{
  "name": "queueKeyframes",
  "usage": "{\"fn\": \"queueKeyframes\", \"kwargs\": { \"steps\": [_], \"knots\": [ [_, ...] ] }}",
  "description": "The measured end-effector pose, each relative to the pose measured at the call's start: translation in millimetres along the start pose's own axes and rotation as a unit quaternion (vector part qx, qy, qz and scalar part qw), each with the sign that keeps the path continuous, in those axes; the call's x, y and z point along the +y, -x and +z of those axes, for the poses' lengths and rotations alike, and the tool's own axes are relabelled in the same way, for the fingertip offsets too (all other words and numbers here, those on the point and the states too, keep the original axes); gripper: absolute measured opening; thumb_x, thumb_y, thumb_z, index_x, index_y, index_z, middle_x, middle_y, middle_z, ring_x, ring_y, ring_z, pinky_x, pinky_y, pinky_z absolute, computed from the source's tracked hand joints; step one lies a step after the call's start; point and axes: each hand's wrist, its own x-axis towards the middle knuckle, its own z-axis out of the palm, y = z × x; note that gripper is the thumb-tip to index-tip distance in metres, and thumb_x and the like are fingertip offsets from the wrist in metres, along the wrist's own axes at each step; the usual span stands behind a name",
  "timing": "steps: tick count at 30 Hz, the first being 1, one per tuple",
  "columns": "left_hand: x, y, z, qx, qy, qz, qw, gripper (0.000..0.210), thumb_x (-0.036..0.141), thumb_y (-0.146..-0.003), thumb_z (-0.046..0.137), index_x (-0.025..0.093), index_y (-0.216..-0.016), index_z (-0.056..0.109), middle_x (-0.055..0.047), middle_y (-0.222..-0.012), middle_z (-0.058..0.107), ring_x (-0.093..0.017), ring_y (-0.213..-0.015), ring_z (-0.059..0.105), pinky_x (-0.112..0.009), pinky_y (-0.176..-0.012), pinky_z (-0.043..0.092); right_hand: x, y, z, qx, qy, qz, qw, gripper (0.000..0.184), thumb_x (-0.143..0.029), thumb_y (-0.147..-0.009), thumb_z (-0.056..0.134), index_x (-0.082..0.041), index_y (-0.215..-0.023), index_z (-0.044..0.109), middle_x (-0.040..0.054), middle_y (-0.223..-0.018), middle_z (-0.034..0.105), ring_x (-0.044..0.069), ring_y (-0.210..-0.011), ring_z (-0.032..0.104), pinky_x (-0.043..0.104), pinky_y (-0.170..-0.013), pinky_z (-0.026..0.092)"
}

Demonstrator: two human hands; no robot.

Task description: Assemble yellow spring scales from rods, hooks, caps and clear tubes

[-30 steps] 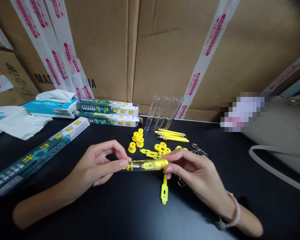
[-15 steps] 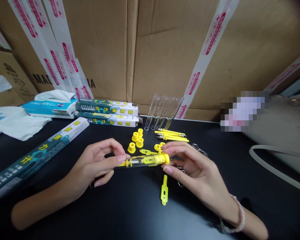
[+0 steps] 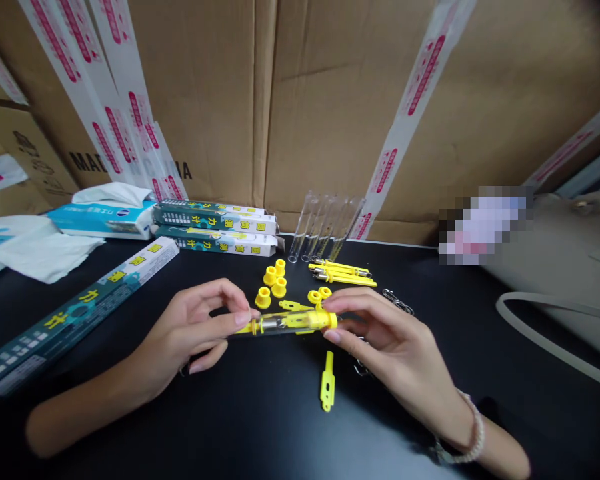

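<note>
Between my hands lies a spring scale (image 3: 275,324), a clear tube with yellow parts and a metal spring inside, held nearly level above the black table. My left hand (image 3: 195,327) pinches its left end with thumb and fingers. At the other end, my right hand (image 3: 385,333) grips the yellow end cap (image 3: 333,321) between thumb and fingertips. Below the tube, a flat yellow strip (image 3: 327,381) rests on the table. Just behind it are several yellow caps (image 3: 263,297) and yellow rings (image 3: 325,292), the latter partly hidden by my right fingers.
Clear tubes (image 3: 303,227) lean against the large cardboard box (image 3: 205,87). Yellow rods with springs (image 3: 344,273) and metal hooks (image 3: 398,301) lie nearby. Printed boxes (image 3: 215,219), a long box (image 3: 80,310) and tissues (image 3: 103,217) stand left; a grey bag (image 3: 560,267) sits right.
Both hands keep their hold on the spring scale, almost in the same place. The view has shifted very slightly; nothing else has visibly moved.
</note>
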Motion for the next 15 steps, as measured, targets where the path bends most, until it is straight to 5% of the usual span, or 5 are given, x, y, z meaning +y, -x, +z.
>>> {"fn": "queueKeyframes", "kwargs": {
  "steps": [4, 9, 15],
  "knots": [
    [1.6, 1.8, 0.9, -0.004, -0.011, -0.009, 1.000, 0.024, 0.032, -0.081, 0.075, 0.015, -0.078, 0.059, -0.001, -0.083, 0.066, 0.005, -0.033, 0.025, -0.015, -0.036, 0.011, -1.2, 0.5, -0.3, 0.000, 0.005, -0.002, 1.000, 0.020, -0.017, -0.084, 0.076, -0.026, -0.102, 0.077, 0.0065, -0.108, 0.072, 0.021, -0.101, 0.070, 0.030, -0.082, 0.066],
    [2.1, 1.6, -0.2, -0.019, -0.029, -0.012, 0.999, 0.025, 0.034, -0.082, 0.073, 0.015, -0.079, 0.059, -0.004, -0.083, 0.067, 0.004, -0.032, 0.029, -0.016, -0.036, 0.010, -2.8, 0.5, -1.2, -0.014, -0.004, 0.063, 0.998, 0.017, -0.025, -0.084, 0.076, -0.022, -0.101, 0.078, 0.0037, -0.087, 0.077, 0.014, -0.065, 0.074, 0.023, -0.065, 0.065],
    [2.6, 2.7, 0.2, -0.021, -0.044, -0.020, 0.999, 0.028, 0.037, -0.082, 0.074, 0.014, -0.079, 0.058, -0.007, -0.088, 0.068, 0.003, -0.032, 0.036, -0.015, -0.035, 0.007, -2.4, 0.7, 0.3, -0.025, -0.034, 0.101, 0.994, 0.018, -0.033, -0.088, 0.073, -0.016, -0.093, 0.076, 0.0034, -0.069, 0.073, 0.012, -0.052, 0.068, 0.019, -0.052, 0.060]
  ]
}}
